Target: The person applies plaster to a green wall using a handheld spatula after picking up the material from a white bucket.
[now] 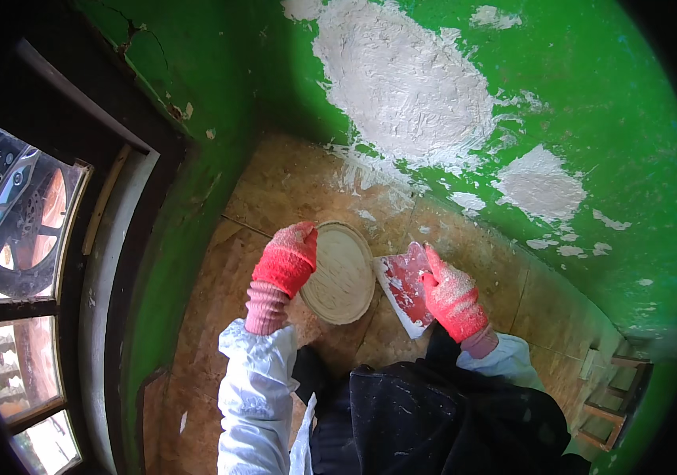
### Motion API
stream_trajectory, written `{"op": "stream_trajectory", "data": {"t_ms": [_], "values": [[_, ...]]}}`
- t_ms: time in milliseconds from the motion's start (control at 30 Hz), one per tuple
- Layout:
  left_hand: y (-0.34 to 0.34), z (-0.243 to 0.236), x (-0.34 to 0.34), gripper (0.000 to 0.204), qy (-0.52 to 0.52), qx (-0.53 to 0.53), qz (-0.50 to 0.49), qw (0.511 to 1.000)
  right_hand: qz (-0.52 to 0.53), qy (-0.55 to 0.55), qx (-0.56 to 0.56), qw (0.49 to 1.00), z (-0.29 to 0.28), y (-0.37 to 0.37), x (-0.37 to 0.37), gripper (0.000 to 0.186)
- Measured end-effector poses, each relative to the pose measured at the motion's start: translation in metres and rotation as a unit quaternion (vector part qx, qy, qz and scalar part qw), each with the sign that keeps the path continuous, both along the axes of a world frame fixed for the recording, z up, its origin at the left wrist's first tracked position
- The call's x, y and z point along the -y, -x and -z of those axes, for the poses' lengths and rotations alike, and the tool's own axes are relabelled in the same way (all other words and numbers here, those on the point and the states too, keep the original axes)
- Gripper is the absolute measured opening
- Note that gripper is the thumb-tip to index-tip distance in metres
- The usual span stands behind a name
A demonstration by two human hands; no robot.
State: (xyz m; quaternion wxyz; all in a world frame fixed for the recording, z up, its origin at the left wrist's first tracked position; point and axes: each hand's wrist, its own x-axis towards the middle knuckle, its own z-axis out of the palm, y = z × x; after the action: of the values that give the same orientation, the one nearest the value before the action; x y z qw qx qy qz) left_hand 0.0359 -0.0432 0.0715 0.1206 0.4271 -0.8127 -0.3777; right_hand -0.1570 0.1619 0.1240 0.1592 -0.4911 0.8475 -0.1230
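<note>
My left hand [287, 257], in a red work glove, is closed at the left rim of a round tub [372, 269]; its fingertips are hidden from view. Pale, creamy plaster [340, 273] with a ridged surface fills the tub. To the tub's right, my right hand [455, 297] in a matching glove grips a red plastering spatula [406, 289]. Its broad blade is smeared with white plaster and tilts down toward the tub's side. Both gloves are dusted with plaster.
A green wall [592, 103] ahead carries a large white plaster patch [402, 87] and a smaller patch [540, 184]. White splatter lies on the brown floor [275, 174]. A glazed door [14, 237] stands at left, a small wooden frame [612, 404] at lower right.
</note>
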Motion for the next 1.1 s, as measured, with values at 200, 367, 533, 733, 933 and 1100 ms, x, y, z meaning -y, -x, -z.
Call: {"op": "stream_trajectory", "data": {"t_ms": [200,367,533,733,933,1100], "values": [[0.001,0.018,0.03,0.027,-0.015,0.038,0.07,0.997,0.079,0.059,0.102,0.99,0.035,0.017,-0.007,0.04],[-0.011,0.029,0.036,0.041,-0.165,-0.044,-0.009,0.985,0.126,0.053,0.186,0.973,0.033,0.012,-0.003,0.041],[-0.041,0.031,0.011,0.049,-0.282,-0.13,-0.226,0.924,0.225,-0.007,0.243,0.944,0.024,0.01,-0.001,0.042],[-0.041,0.033,-0.097,0.048,-0.171,-0.315,-0.283,0.89,0.16,0.041,0.186,0.968,0.025,0.0,-0.002,0.042],[-0.014,0.014,-0.109,0.045,-0.079,-0.188,-0.306,0.93,0.113,0.081,0.143,0.98,0.042,0.007,-0.009,0.042],[-0.032,0.051,-0.087,0.045,-0.059,-0.128,-0.404,0.904,0.209,0.162,0.337,0.903,0.052,0.008,-0.014,0.043]]}}
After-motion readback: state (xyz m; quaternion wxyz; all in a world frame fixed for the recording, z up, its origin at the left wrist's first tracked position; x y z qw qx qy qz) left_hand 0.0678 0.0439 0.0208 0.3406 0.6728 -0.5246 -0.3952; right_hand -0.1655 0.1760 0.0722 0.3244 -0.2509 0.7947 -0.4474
